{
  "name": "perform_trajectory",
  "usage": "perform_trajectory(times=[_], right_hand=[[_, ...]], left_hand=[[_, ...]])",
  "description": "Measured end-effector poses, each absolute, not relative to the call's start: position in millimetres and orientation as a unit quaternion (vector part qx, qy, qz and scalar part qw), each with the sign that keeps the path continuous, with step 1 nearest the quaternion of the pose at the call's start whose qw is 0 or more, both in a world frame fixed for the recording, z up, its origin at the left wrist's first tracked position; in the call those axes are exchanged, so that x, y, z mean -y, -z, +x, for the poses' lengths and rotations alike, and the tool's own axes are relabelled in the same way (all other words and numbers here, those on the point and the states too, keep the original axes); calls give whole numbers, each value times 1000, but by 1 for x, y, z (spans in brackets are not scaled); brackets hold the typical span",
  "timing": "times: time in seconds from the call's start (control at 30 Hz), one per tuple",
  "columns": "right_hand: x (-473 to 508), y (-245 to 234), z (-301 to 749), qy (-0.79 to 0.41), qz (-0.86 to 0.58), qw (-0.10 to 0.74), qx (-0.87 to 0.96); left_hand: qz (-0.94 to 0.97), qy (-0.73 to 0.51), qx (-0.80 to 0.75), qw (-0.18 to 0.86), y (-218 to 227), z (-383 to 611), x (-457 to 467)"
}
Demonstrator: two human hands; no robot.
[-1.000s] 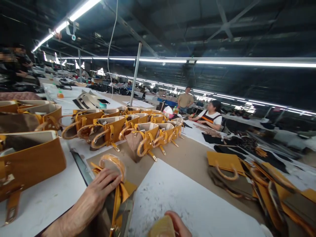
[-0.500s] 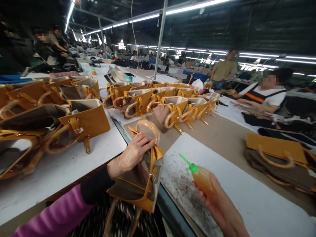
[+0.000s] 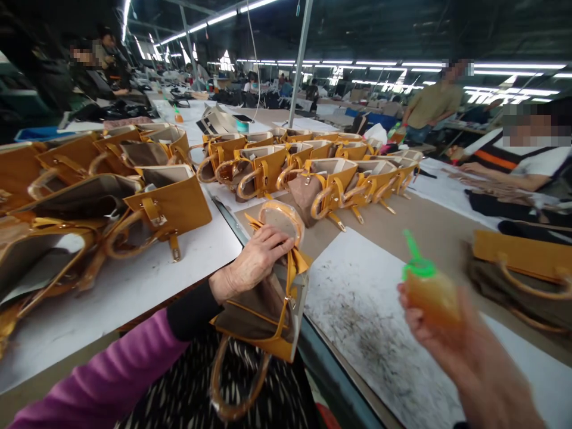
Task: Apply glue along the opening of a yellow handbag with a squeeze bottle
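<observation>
The left hand (image 3: 252, 262), coming out of a purple sleeve with a black cuff, lay over the top of a mustard-yellow handbag (image 3: 263, 310) that hung against the near edge of the table (image 3: 134, 292), partly over the person's lap; its fingers (image 3: 279, 241) were curled closed around the bag's upper handle (image 3: 282, 217), a rounded loop wrapped in clear film, while a second bare handle (image 3: 232, 381) dangled below the bag. The right hand (image 3: 451, 333) was raised above a white sheet (image 3: 357, 286) smudged with dark marks, and its fingers were wrapped shut about a small amber squeeze bottle (image 3: 432, 295) with a green cap and a thin green nozzle (image 3: 411, 245) pointing up and slightly left; the hand and bottle were blurred, so the exact grip could not be told. The bottle was well apart from the held bag, off to its right. Beyond the left hand, a row of finished yellow handbags (image 3: 313, 179) stood upright on the table, handles toward the camera, and a further group of bags (image 3: 111, 196) lay tilted on the white surface to the left. More yellow pieces (image 3: 518, 262) lay flat at the right. Across the table a seated person in a striped top (image 3: 513, 161) rested forearms on the surface, and another person in an olive shirt (image 3: 431, 104) stood behind.
</observation>
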State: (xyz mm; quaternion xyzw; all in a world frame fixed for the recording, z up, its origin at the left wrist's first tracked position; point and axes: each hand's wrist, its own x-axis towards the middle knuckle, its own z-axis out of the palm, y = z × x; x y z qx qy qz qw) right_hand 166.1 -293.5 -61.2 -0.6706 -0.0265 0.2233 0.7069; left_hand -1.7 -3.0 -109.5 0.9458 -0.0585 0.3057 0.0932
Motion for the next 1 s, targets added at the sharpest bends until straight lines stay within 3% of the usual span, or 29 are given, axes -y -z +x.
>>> perform_trajectory(times=[0.1, 0.17, 0.47, 0.8, 1.0], right_hand=[[295, 26, 172, -140, -672, 726, -41], [294, 27, 170, -120, -696, 707, -34], [288, 136, 124, -237, -775, 581, 75], [280, 129, 125, -168, -861, 445, 178], [288, 123, 124, -198, -876, 387, 209]], left_hand=[[943, -313, 60, 89, 109, -1, 3], [943, -315, 60, 90, 109, -1, 3], [944, -308, 71, 93, 111, -1, 1], [942, -312, 65, 103, 112, 1, 3], [945, -306, 66, 98, 112, 1, 4]])
